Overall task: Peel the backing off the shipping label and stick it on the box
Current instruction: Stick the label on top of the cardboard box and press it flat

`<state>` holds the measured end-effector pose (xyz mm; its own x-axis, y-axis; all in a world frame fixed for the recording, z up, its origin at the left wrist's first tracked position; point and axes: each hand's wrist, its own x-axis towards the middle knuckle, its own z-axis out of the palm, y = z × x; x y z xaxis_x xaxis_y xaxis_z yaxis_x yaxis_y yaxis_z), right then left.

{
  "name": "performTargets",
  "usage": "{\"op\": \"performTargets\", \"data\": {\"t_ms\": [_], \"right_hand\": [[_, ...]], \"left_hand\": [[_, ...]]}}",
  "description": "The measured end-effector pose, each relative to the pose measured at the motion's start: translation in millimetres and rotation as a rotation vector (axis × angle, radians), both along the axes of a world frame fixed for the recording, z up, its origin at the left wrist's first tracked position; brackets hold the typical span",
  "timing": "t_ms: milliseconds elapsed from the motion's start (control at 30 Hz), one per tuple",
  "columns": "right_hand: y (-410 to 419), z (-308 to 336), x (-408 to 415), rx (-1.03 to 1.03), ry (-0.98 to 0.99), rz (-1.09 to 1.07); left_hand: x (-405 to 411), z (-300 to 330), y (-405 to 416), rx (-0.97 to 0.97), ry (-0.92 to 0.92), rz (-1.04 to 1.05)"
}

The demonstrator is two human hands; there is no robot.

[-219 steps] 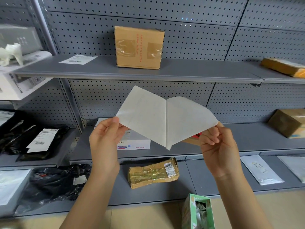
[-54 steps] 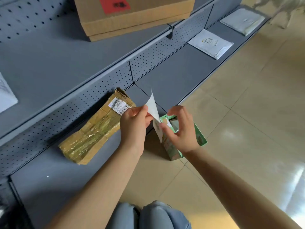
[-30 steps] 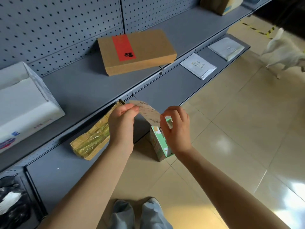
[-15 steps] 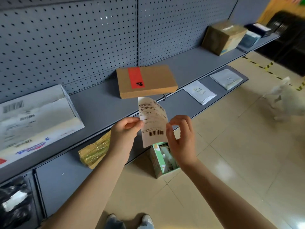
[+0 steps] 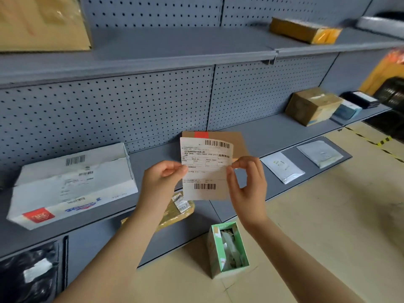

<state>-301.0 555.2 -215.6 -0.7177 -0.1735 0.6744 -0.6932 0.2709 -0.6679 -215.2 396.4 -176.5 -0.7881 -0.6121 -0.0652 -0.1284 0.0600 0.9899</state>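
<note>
Grey shelving (image 5: 153, 49) stood behind; both hands, left hand (image 5: 162, 179) and right hand (image 5: 247, 182), pinched the shipping label (image 5: 206, 169), now raised print-forward (backing apparently discarded) before the cardboard box (image 5: 239, 143).

Middle shelf (image 5: 273, 130): open gray stretch between the white box (image 5: 72, 182) on the left and the flat brown box (image 5: 239, 142), partly hidden behind the label (image 5: 206, 169) held up in front of it. More bare shelf runs right of it up to the taped carton (image 5: 312, 108). Bottom shelf (image 5: 192, 228): yellow parcel (image 5: 175, 213) blocks the middle, two white mailers (image 5: 282, 167) lie at right. Green open carton (image 5: 227, 248) stands on the floor (image 5: 317, 226) under the hands; floor to the right is clear.
</note>
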Motion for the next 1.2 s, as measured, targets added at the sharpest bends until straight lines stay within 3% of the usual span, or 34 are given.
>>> {"op": "performTargets", "data": {"t_ms": [267, 900, 1200], "right_hand": [[-36.2, 54.2, -1.9, -0.06, 0.049, 0.111], [-134.6, 148.5, 12.8, -0.108, -0.142, 0.418], [-160.7, 200.0, 15.0, -0.132, -0.122, 0.491]], "left_hand": [[20.7, 46.3, -27.3, -0.056, 0.026, 0.062], [70.9, 126.0, -104.0, -0.215, 0.127, 0.255], [77.0, 169.7, -132.9, -0.359, 0.214, 0.258]]}}
